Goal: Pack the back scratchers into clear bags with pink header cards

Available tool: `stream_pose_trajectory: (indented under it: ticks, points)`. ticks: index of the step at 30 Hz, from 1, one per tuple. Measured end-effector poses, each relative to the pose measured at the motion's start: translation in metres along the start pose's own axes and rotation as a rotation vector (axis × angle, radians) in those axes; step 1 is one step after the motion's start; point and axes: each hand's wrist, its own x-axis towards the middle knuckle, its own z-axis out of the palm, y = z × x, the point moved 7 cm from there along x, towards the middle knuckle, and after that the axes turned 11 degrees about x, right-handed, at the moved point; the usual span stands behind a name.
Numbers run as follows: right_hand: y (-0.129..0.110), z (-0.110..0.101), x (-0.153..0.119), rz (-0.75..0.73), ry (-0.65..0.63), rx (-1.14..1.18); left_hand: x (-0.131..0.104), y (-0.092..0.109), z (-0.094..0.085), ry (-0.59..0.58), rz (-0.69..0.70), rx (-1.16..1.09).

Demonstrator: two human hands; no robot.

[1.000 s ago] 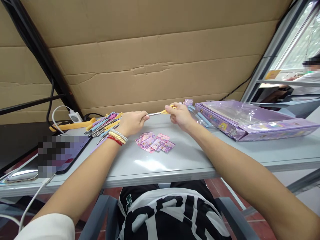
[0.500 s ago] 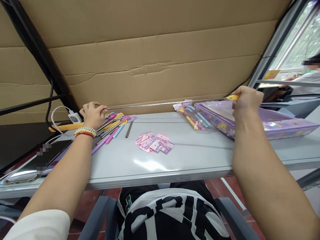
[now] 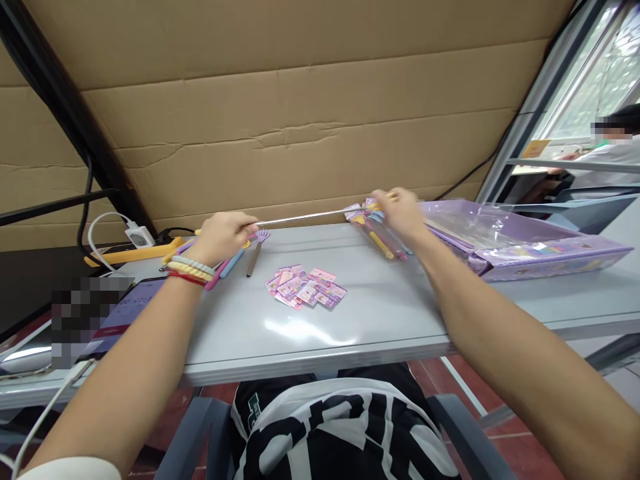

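Observation:
An extendable back scratcher (image 3: 310, 217) with a thin metal rod stretches level between my hands above the table. At its left end, my left hand (image 3: 225, 235) pinches the rod. My right hand (image 3: 401, 212) is closed round the yellow handle at the other end. Under and beside my left hand lie several more back scratchers with coloured handles, partly hidden by it. One with a purple claw head (image 3: 255, 257) rests apart from them. Behind my right hand are wrapped back scratchers (image 3: 376, 239) in clear plastic. Small pink and purple cards (image 3: 306, 288) lie in a loose pile mid-table.
A purple open box (image 3: 545, 260) stands on the right of the table. At the left are a phone (image 3: 125, 313), a white charger plug (image 3: 140, 235) with a cable and a long yellow object (image 3: 135, 253). A cardboard panel (image 3: 300, 147) rises behind. Another person sits far right.
My hands have come closer together, and the rod between them is much shorter. My right hand has moved left from the box; my left hand has moved right over the back scratchers.

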Motion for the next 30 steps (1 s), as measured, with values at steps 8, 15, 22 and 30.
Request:
stream_pose_trajectory:
  ticks: [8,15,22,30]
  points:
    - [-0.030,0.092,-0.065,-0.173,-0.396,-0.079,-0.014,0.102,-0.001,0.164,0.141,0.097]
    - [-0.033,0.081,-0.056,-0.237,-0.471,0.085,-0.010,0.092,-0.006,0.250,0.084,-0.021]
    - [-0.026,0.087,-0.058,-0.033,-0.500,0.415,-0.012,0.098,0.014,-0.039,0.168,-0.181]
    - [-0.013,0.074,-0.037,0.173,-0.227,0.465,0.000,0.085,0.013,-0.042,0.121,0.018]
